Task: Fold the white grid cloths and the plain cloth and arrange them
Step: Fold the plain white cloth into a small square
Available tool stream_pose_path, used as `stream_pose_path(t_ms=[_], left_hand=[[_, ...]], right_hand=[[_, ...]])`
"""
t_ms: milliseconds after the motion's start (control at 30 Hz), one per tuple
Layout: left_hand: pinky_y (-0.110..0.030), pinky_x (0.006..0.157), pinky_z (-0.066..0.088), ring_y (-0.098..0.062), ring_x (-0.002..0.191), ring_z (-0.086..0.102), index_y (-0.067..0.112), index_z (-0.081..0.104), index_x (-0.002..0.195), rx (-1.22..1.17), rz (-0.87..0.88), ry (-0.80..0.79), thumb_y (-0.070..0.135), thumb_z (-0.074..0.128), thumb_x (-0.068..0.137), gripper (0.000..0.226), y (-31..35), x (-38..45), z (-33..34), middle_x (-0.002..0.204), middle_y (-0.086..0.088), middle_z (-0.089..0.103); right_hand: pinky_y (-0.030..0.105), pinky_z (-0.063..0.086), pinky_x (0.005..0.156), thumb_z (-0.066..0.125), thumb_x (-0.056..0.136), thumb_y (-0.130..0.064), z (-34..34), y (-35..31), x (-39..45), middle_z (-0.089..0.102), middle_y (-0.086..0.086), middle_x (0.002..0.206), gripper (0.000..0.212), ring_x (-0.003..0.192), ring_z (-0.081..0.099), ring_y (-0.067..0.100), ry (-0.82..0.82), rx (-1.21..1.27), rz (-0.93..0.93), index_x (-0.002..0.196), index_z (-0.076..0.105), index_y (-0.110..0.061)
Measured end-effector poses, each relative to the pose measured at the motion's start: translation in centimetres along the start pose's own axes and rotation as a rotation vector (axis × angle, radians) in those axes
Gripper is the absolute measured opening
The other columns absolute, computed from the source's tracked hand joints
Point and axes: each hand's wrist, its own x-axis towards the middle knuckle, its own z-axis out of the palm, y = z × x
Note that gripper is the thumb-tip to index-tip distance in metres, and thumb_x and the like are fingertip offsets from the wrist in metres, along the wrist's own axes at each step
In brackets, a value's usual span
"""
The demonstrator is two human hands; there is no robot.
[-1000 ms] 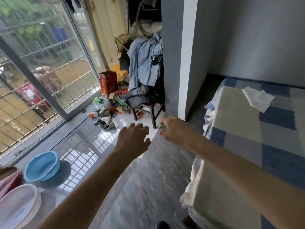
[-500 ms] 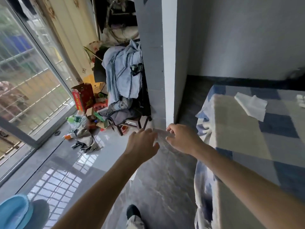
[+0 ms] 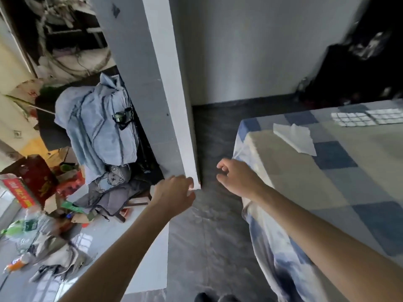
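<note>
Since earlier, view swung right; grid cloths (image 3: 368, 117) now visible upper right on bed (image 3: 327, 184), beside plain cloth (image 3: 294, 136). Left hand (image 3: 174, 190) and right hand (image 3: 236, 179) loosely curled, apparently holding nothing. Reach plain cloth first, flatten, align corners.

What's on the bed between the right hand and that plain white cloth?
Nothing: the head view shows only bare checked bedcover between the right hand and the plain cloth.
</note>
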Motion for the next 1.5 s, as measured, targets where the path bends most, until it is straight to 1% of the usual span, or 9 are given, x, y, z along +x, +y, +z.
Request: stream_pose_path(t_ms=[300,400,633,800,900,1100,1233,1367,1500], left_hand=[[-0.033,0.089,0.045,-0.016,0.112,0.058,0.031,0.060,0.118,-0.006,0.308,-0.179,0.040,0.048,0.091,0.031,1.2,8.8,3.5,0.122,0.008,0.062],[-0.033,0.089,0.045,-0.016,0.113,0.057,0.032,0.059,0.118,0.000,0.380,-0.212,0.040,0.050,0.091,0.030,2.5,11.7,3.4,0.123,0.009,0.060],[-0.038,0.095,0.047,-0.018,0.120,0.054,0.031,0.055,0.124,0.101,0.575,-0.338,0.036,0.046,0.093,0.032,6.3,19.9,3.3,0.131,0.008,0.054],[-0.035,0.078,0.043,-0.022,0.109,0.057,0.029,0.058,0.112,0.167,0.668,-0.406,0.035,0.037,0.088,0.032,10.2,27.1,4.4,0.122,0.003,0.057],[-0.036,0.082,0.042,-0.022,0.111,0.053,0.029,0.056,0.116,0.204,0.710,-0.416,0.038,0.040,0.091,0.031,12.7,31.4,4.8,0.121,0.000,0.054],[-0.038,0.092,0.046,-0.019,0.114,0.050,0.027,0.054,0.121,0.204,0.816,-0.429,0.038,0.046,0.093,0.031,17.4,37.4,5.6,0.126,0.003,0.053],[-0.036,0.092,0.045,-0.020,0.113,0.051,0.027,0.055,0.124,0.222,0.867,-0.435,0.038,0.047,0.093,0.034,20.7,40.5,7.1,0.126,0.001,0.053],[-0.037,0.094,0.040,-0.022,0.117,0.047,0.024,0.047,0.130,0.230,0.925,-0.439,0.040,0.048,0.093,0.040,23.7,42.7,9.5,0.130,-0.001,0.049],[-0.035,0.096,0.040,-0.022,0.122,0.044,0.019,0.046,0.129,0.190,0.968,-0.424,0.041,0.051,0.092,0.043,26.3,45.9,11.4,0.135,-0.002,0.045]], right_hand=[[0.033,0.048,0.085,0.057,0.085,-0.038,-1.2,5.0,1.2,0.065,0.000,0.113,0.026,0.105,0.061,0.022,0.101,0.012,0.345,0.106,0.061,-0.025],[0.032,0.045,0.089,0.052,0.080,-0.045,-2.1,6.4,1.2,0.062,0.002,0.117,0.043,0.108,0.058,0.022,0.103,0.046,0.430,0.114,0.060,-0.018],[0.038,0.047,0.094,0.052,0.089,-0.027,-5.0,11.4,3.6,0.061,0.005,0.124,0.033,0.113,0.057,0.023,0.124,0.055,0.570,0.120,0.056,-0.016],[0.034,0.047,0.090,0.051,0.092,-0.029,-8.0,15.5,6.8,0.060,0.003,0.121,0.029,0.110,0.056,0.021,0.124,0.130,0.641,0.118,0.056,-0.016],[0.033,0.046,0.085,0.051,0.091,-0.030,-9.2,18.6,8.9,0.062,0.004,0.117,0.027,0.104,0.056,0.019,0.120,0.159,0.689,0.114,0.057,-0.016],[0.028,0.041,0.092,0.053,0.093,-0.028,-9.6,23.8,11.0,0.055,0.005,0.132,0.036,0.119,0.052,0.021,0.084,0.276,0.841,0.127,0.053,-0.015],[0.022,0.040,0.085,0.053,0.095,-0.028,-9.5,25.9,10.5,0.055,0.006,0.133,0.037,0.120,0.053,0.021,0.141,0.336,0.913,0.130,0.052,-0.015],[0.027,0.047,0.086,0.056,0.092,-0.025,-8.1,27.6,10.9,0.057,0.005,0.129,0.033,0.109,0.057,0.020,0.246,0.463,0.998,0.125,0.054,-0.017],[0.016,0.046,0.070,0.057,0.090,-0.023,-6.4,28.4,13.6,0.050,0.000,0.119,0.033,0.100,0.051,0.014,0.263,0.561,1.044,0.123,0.053,-0.018]])
